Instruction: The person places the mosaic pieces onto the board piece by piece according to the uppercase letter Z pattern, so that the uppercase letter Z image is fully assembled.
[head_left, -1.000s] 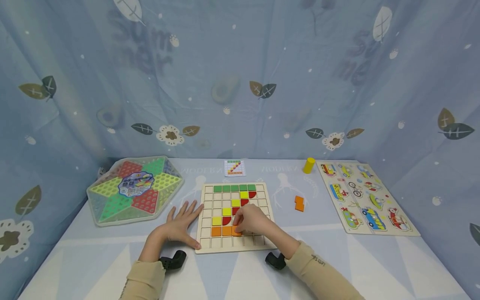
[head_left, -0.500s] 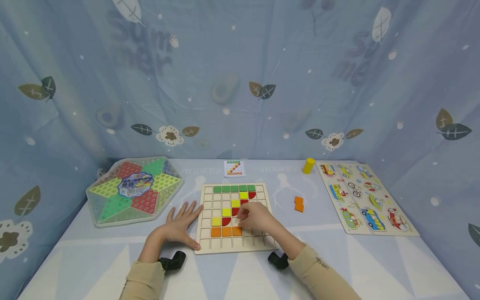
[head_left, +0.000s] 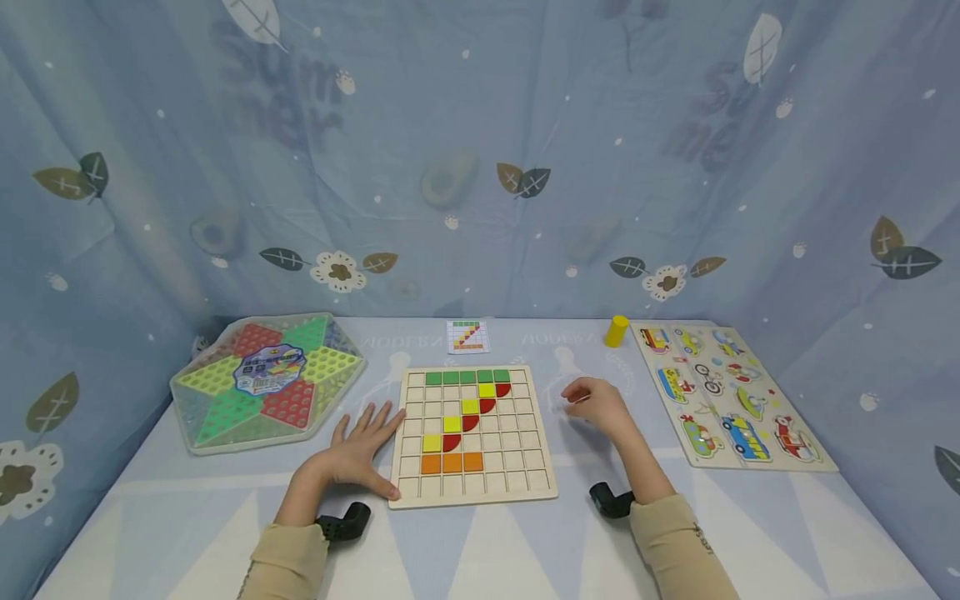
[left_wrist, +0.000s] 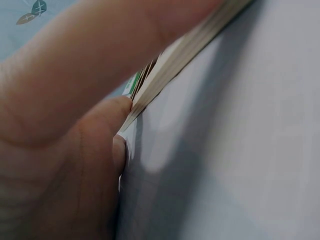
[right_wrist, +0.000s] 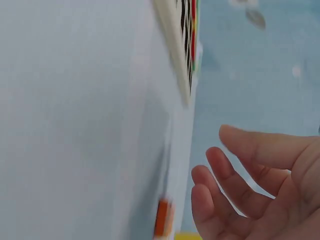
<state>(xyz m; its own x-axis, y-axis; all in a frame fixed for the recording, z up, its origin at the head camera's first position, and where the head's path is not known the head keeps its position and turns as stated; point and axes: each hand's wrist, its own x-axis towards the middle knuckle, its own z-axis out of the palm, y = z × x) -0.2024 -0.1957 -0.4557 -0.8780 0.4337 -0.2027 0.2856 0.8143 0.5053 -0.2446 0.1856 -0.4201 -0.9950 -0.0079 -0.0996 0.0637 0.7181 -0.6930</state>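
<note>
A square wooden grid board (head_left: 517, 437) lies on the table in the head view. Set in it are a row of green tiles (head_left: 468, 377), a diagonal of yellow square tiles (head_left: 452, 424) with red rounded tiles (head_left: 470, 423) beside them, and three orange square tiles (head_left: 452, 462). My left hand (head_left: 358, 450) has its fingers spread, with thumb and index touching the board's left edge. Right of the board hovers my right hand (head_left: 600, 407), fingers loosely bent and holding nothing. The right wrist view shows loose orange tiles (right_wrist: 162, 217) below it; the hand hides them in the head view.
A small pattern card (head_left: 468, 337) lies behind the board. At left sits a hexagonal Chinese checkers box (head_left: 262, 383). A yellow cylinder (head_left: 617, 331) stands at the back right, beside a wooden vehicle puzzle (head_left: 731, 396). A patterned curtain (head_left: 480, 167) hangs behind the table.
The right hand let go of the third orange tile in the board's orange row, then moved right, off the board, to above the loose orange tiles. The left hand stayed in place.
</note>
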